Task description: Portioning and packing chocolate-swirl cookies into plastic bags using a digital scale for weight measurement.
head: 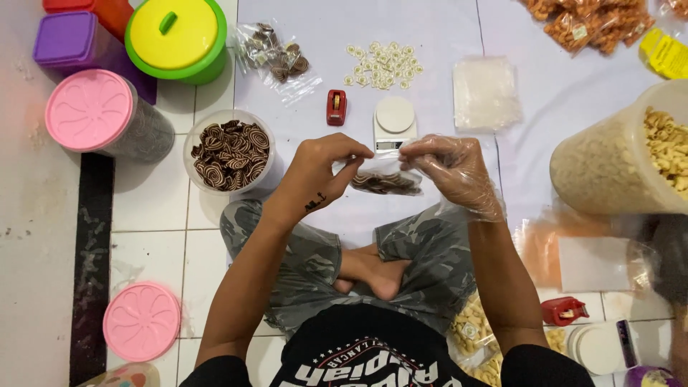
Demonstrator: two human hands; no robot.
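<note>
Hands — left (319, 172), gloved right (451, 168) — both pinch one clear snack bag (387, 180); kitchen scale (395, 122) just beyond.

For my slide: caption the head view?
Both hands, left hand and gloved right hand, hold a small bag of swirl cookies.

Small white kitchen scale (395, 122) sits mid-sheet on the white floor sheet (430, 43), red tape dispenser (336, 107) just left of it, clear tub of brown spiral cookies (231, 152) off the sheet's left edge.
</note>
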